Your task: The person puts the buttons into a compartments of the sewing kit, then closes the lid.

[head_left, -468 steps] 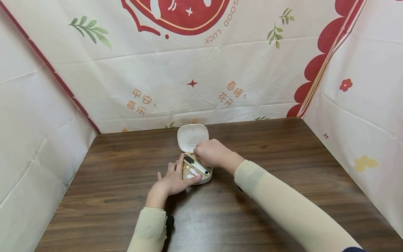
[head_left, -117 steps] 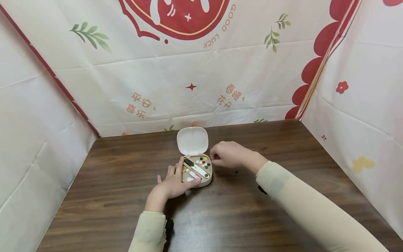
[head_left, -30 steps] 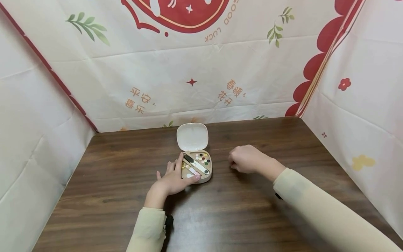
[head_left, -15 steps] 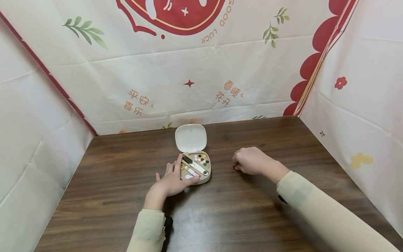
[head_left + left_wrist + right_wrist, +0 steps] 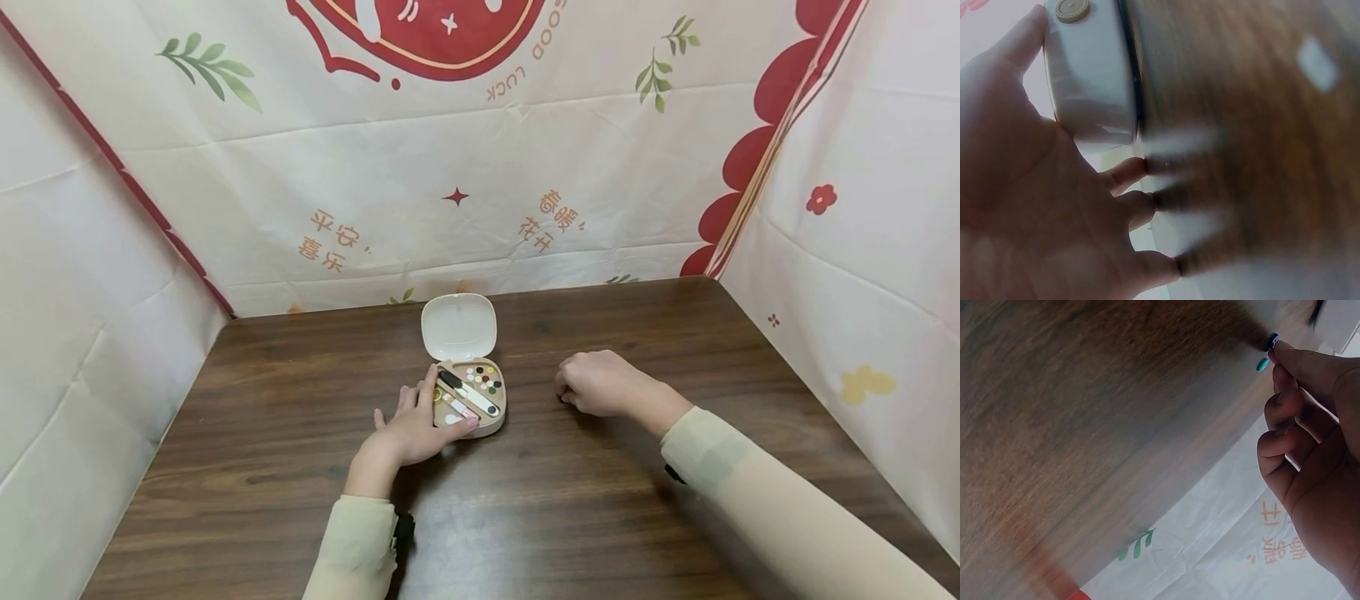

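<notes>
A small open sewing kit case (image 5: 491, 427) stands on the table with its white lid (image 5: 459, 327) tipped back. Inside are several coloured buttons (image 5: 484, 379), a white and black tool (image 5: 468, 393) lying diagonally and a pink-and-white piece (image 5: 459, 406). My left hand (image 5: 408, 431) rests against the case's left and front edges, thumb and index finger spread along it, the other fingers on the table. To the right of the case, my right hand (image 5: 596, 383) pinches a dark blue button (image 5: 1272, 342) between thumb and fingertip. Beside it lies a teal button (image 5: 1262, 364).
The brown wooden table (image 5: 315, 367) carries the case near its back edge. A white printed cloth (image 5: 420, 167) hangs behind, with more white cloth on both sides. A round beige button-like catch (image 5: 1072, 9) sits on the case's side.
My right hand was in the case, then just right of it while a blue button lay on the table. It has moved further right and now pinches that button. The left hand stays.
</notes>
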The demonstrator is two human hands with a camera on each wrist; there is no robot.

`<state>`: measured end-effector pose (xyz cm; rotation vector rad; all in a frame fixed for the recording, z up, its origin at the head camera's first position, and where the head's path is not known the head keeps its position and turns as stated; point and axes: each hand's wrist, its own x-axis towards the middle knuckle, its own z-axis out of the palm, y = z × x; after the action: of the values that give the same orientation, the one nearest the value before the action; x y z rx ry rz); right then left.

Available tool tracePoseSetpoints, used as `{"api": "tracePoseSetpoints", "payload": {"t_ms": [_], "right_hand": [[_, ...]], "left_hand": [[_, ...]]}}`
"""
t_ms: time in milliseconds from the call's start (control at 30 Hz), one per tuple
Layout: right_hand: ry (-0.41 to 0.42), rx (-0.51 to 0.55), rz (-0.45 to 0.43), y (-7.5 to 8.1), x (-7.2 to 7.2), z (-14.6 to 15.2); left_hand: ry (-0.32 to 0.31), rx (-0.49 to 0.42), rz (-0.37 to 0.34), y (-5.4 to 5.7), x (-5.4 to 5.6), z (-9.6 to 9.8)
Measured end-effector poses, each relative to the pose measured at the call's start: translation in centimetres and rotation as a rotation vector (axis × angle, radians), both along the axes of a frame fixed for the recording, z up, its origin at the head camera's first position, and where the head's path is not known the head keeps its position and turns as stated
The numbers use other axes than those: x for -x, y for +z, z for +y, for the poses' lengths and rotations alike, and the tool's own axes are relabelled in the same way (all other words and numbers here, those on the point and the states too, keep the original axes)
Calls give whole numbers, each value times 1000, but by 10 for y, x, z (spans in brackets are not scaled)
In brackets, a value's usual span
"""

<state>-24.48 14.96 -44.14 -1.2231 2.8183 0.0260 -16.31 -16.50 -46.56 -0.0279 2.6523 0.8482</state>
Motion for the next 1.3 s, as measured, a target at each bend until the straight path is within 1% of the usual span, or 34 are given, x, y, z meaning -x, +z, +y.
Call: {"api": "tracePoseSetpoints", "payload": {"t_ms": [67, 133, 300, 367, 567, 700, 767, 967, 1100, 1167, 1300], "right_hand": [[-2, -1, -3, 0, 0, 0], [0, 0, -3, -1, 0, 0], [14, -5, 13, 0, 2, -3], [11, -12, 3, 2, 1, -5], [-8, -51, -53, 1, 2, -4], [-6, -55, -59, 2, 4, -2], [-12, -55, -61, 1, 4, -2], [-23, -56, -77, 1, 4, 0], [-15, -49, -89, 3, 4, -2], [-14, -47, -106, 4, 5, -4], [-22, -55, -169, 6, 5, -5]], "left_hand": [[-4, 6, 5, 4, -3, 1], [-4, 11, 0, 0, 0, 0], [3, 22, -23, -18, 11, -5], [4, 19, -15, -16, 10, -5], [5, 3, -13, -8, 2, -2], [8, -1, -3, -6, 2, -2], [5, -3, 8, -4, 2, -1], [-2, 8, -23, -4, 3, 0], [-2, 18, -17, -2, 2, 1], [2, 21, -20, -2, 3, 0], [4, 23, -24, -5, 3, 0]]}}
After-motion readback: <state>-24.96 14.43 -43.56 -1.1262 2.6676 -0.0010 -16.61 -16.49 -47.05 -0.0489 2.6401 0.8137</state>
